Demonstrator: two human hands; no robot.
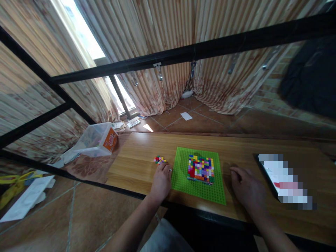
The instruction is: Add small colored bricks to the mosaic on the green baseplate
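At the far left, a yellow item (10, 189) and white papers (27, 201) lie on the tiled floor (48, 231), below the bars of a black frame (131, 65) that crosses in front of striped curtains (168, 28). Next comes a clear plastic bin (90, 140) with an orange label (110, 141), standing just off the left end of a low wooden table (133, 164). On the table, a small loose pile of coloured bricks (158, 160) sits just left of a green baseplate (181, 175). The left hand (161, 180) is at the near edge of this pile, back upward, its fingers bent down towards the bricks; a small white bit shows at its inner side, but I cannot tell whether it is a brick in its grasp. The baseplate lies flat, bearing a squarish block of many-coloured bricks (201, 169) near its middle, studs upward. Right of the plate, and apart from it, the right hand (246, 187) rests by the table top, loosely half curled, with a gap between thumb and fingers and nothing visible in it. Farther right lies a dark-edged device (285, 180), its screen pixelated.
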